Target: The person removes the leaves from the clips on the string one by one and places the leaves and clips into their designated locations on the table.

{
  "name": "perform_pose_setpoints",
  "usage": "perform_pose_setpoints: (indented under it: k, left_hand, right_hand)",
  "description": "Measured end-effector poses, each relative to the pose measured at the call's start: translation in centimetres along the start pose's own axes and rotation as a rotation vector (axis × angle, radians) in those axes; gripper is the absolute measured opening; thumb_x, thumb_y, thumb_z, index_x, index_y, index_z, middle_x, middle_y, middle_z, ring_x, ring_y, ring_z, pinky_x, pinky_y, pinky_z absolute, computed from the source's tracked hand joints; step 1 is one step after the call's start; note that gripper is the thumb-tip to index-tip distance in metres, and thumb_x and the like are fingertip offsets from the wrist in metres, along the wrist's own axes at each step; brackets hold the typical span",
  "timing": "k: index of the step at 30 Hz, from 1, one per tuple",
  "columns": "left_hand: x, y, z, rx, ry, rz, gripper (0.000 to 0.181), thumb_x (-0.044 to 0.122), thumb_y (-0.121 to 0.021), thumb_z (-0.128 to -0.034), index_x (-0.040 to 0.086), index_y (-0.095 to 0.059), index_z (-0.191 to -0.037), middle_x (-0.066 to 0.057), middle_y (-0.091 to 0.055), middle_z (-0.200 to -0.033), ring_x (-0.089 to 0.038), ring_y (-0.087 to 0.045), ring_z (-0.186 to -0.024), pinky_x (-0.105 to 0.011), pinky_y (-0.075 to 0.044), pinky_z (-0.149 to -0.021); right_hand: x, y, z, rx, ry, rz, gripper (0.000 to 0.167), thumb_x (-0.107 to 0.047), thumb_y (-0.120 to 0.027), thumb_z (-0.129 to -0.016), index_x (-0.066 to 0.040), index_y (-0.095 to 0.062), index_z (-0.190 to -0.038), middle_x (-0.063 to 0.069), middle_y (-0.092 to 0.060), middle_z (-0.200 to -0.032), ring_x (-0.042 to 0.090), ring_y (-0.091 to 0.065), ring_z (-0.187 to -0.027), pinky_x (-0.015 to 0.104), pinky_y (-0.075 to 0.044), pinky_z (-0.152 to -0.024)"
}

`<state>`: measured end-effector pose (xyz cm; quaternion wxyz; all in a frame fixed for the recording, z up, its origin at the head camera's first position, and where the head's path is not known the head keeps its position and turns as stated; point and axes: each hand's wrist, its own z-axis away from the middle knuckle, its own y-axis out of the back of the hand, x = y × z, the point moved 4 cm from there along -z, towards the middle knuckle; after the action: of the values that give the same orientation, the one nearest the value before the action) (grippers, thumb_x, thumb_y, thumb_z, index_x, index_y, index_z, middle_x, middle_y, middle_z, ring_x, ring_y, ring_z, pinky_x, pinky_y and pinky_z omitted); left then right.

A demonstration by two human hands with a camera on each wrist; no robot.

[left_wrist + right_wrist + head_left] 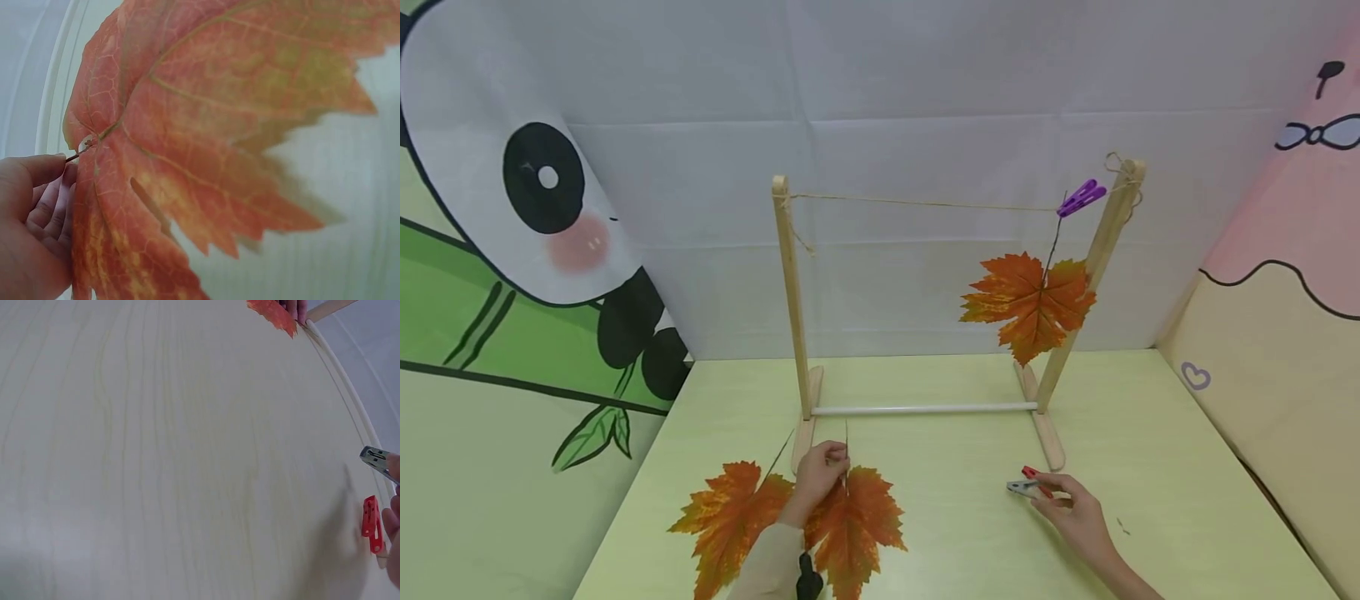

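Observation:
My left hand pinches the thin stem of an orange maple leaf between thumb and fingers; the leaf fills much of the left wrist view. A second orange leaf lies on the table to the left of that hand. In my right hand are two clothespins, a grey one and a red one, held at the fingers above the table. The right wrist view shows the grey clothespin above the red clothespin.
Behind the hands stands a wooden frame with a string across its top and a white bar low down. A purple clothespin holds a third leaf on the string near the right post.

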<state>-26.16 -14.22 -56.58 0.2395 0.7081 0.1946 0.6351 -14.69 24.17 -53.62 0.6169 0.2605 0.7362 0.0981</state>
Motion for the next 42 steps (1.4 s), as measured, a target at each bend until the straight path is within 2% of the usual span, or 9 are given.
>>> perform_pose_setpoints:
  k: [4,13,22,30,37,42]
  left_hand:
    - [-0.2,0.1,-0.1,0.019,-0.004,-0.006,0.02,0.005,-0.066,-0.0791,-0.002,-0.065,-0.098,-0.009,-0.066,-0.083,-0.019,-0.061,-0.068,-0.029,-0.049,-0.059]
    - [-0.5,0.2,-0.5,0.029,0.037,0.022,0.021,0.004,-0.065,-0.0788,-0.001,-0.065,-0.099,-0.009,-0.067,-0.085,-0.018,-0.062,-0.069,-0.029,-0.049,-0.059]
    - [-0.4,0.1,-0.6,0.029,0.048,-0.002,0.02,0.003,-0.064,-0.079,0.0,-0.066,-0.099,-0.008,-0.067,-0.086,-0.018,-0.063,-0.07,-0.031,-0.049,-0.059]
    - [-0.2,0.2,-0.7,0.026,0.028,-0.022,0.02,0.001,-0.065,-0.0765,0.0,-0.067,-0.097,-0.009,-0.067,-0.086,-0.02,-0.065,-0.07,-0.032,-0.051,-0.06]
    - [0.3,0.3,-0.6,0.013,0.028,-0.005,0.02,0.0,-0.065,-0.0763,-0.001,-0.067,-0.097,-0.01,-0.067,-0.085,-0.02,-0.064,-0.07,-0.032,-0.051,-0.059]
    - [0.7,0.4,-0.7,0.019,0.024,0.009,0.02,-0.002,-0.065,-0.0759,-0.002,-0.067,-0.096,-0.012,-0.067,-0.085,-0.021,-0.063,-0.07,-0.032,-0.051,-0.06]
  right_hand:
    - [1.3,-0.4,0.3,0.007,-0.034,-0.003,0.033,0.002,-0.074,-0.069,-0.002,-0.065,-0.1,0.011,-0.064,-0.092,0.011,-0.06,-0.079,0.021,-0.05,-0.062]
    - [2.2,-0.7,0.7,0.045,0.01,0.022,0.032,0.005,-0.074,-0.067,0.0,-0.065,-0.097,0.009,-0.064,-0.087,0.004,-0.057,-0.073,0.022,-0.05,-0.059]
    - [2.7,-0.3,0.8,0.065,0.109,0.143,0.035,0.004,-0.078,-0.062,-0.003,-0.066,-0.094,0.005,-0.066,-0.086,0.007,-0.058,-0.074,0.022,-0.048,-0.058]
    - [3.2,-0.2,1.0,0.035,0.095,0.234,0.038,0.001,-0.08,-0.06,-0.008,-0.066,-0.094,-0.002,-0.065,-0.088,0.003,-0.054,-0.076,0.022,-0.046,-0.062]
    - [3.1,-0.2,1.2,0.043,0.146,0.281,0.038,0.0,-0.081,-0.058,-0.008,-0.067,-0.091,0.0,-0.064,-0.089,0.007,-0.056,-0.079,0.025,-0.047,-0.064]
    - [3.2,-0.4,1.2,0.036,0.153,0.318,0.037,-0.003,-0.082,-0.058,-0.01,-0.068,-0.091,0.0,-0.064,-0.091,0.009,-0.054,-0.079,0.025,-0.046,-0.064]
